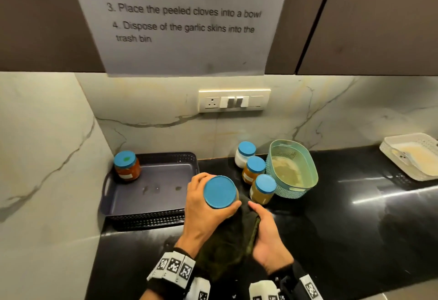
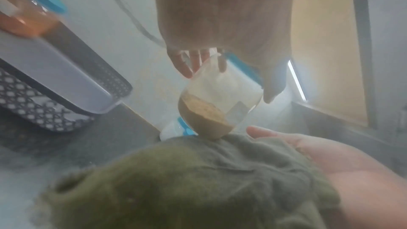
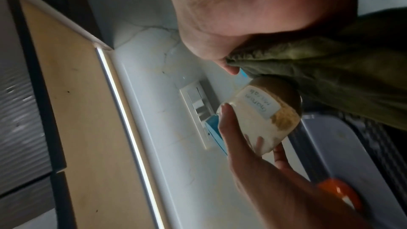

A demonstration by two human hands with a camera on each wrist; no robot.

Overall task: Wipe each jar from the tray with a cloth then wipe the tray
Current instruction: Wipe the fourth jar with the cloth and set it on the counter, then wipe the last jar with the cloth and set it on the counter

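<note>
Left hand (image 1: 203,207) gripped the blue-lidded spice jar (image 1: 220,192) just right of the tray (image 1: 151,193), base touching the green cloth (image 2: 198,180) held in the right hand (image 1: 267,235). Risk: tilted jar slipping from the fingers during rubbing.

Held jar (image 1: 221,192) body hidden under its lid (head view)

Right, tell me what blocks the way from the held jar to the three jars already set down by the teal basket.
Nothing visible does: the jar in the left hand has bare black counter before those jars.
</note>
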